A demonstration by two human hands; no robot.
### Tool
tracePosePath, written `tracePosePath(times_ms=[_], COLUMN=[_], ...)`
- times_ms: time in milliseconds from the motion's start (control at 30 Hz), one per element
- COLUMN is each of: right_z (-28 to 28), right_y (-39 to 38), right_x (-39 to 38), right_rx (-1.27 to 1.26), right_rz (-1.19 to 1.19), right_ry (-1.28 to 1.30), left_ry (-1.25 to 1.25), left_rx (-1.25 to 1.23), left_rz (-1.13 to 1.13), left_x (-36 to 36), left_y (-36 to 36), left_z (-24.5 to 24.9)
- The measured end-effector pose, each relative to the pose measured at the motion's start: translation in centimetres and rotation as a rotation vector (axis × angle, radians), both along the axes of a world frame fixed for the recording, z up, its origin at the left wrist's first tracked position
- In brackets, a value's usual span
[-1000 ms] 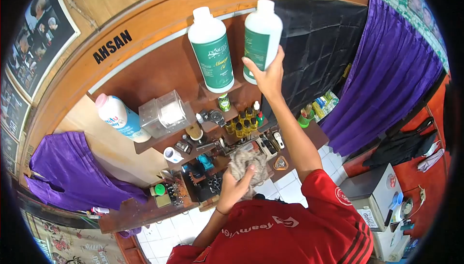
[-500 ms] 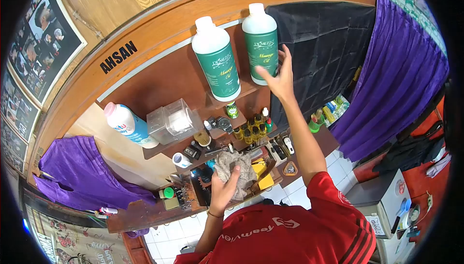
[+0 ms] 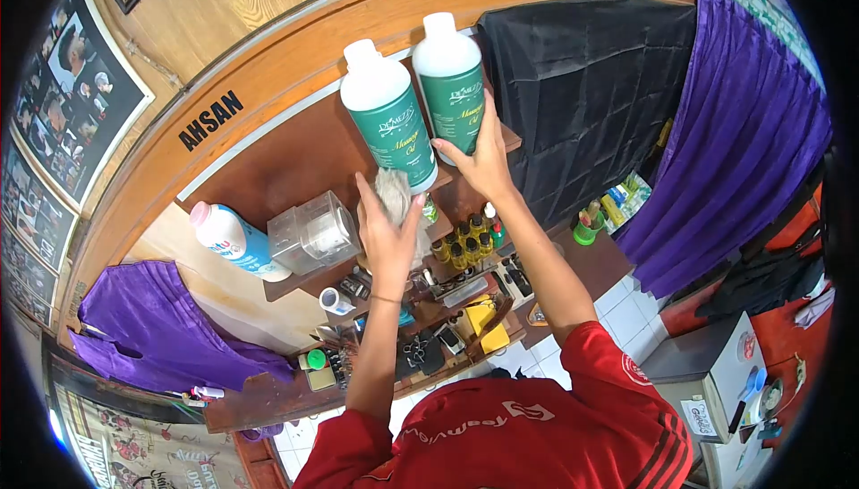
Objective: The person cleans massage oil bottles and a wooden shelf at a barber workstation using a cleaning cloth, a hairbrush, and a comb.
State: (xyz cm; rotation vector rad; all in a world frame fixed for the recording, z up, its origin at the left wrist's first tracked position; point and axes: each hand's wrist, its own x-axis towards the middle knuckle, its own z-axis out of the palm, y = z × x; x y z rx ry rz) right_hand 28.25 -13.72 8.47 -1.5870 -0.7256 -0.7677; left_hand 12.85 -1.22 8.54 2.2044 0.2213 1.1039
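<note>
My right hand is wrapped round the lower part of the right massage oil bottle, which stands on the top wooden shelf, just beside the left massage oil bottle. My left hand clutches a grey rag, raised just beneath the left massage oil bottle's base. Small yellow bottles sit on a lower shelf, nearer me

- I see a red short-sleeved shirt.
- White lettering runs across its chest.
- A round white badge marks the right sleeve, with dark stripes down that side.
- A thin dark band circles the wrist below the left hand.
</note>
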Motion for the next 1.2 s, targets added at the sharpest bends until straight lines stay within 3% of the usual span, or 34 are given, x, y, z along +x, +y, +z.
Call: tracePosePath(times_ms=[467,800,900,933,1000,1100,1200], right_z=[-1.1,-0.8,-1.2,-0.4,-1.2,-2.8,-3.3], right_y=[-1.1,-1.9,-2.1,-2.3,-2.4,-2.5,-2.1], right_x=[0.2,-0.3,-1.0,-2.7,-5.0,-7.6,-6.2], right_rx=[-0.086,-0.101,-0.05,0.076,0.258,0.114,0.125], right_rz=[0.062,0.075,-0.02,-0.002,0.029,-0.112,-0.082], right_ry=[-0.081,0.113,0.087,0.181,0.132,0.135,0.225], left_ry=[0.02,0.038,-0.005,-0.06,-0.103,-0.045,0.013], left_rx=[0.097,0.079,0.031,0.01,-0.088,-0.234,-0.411], left_rz=[-0.043,-0.021,-0.019,-0.03,-0.055,-0.051,-0.129], left_x=[3.4,2.4,1.0,0.4,-1.8,-3.5,-4.3], left_y=[2.3,1.9,1.3,1.2,0.5,0.6,-0.1], left_z=[-0.8,-1.1,-1.1,-1.1,-1.9,-4.6,-5.0])
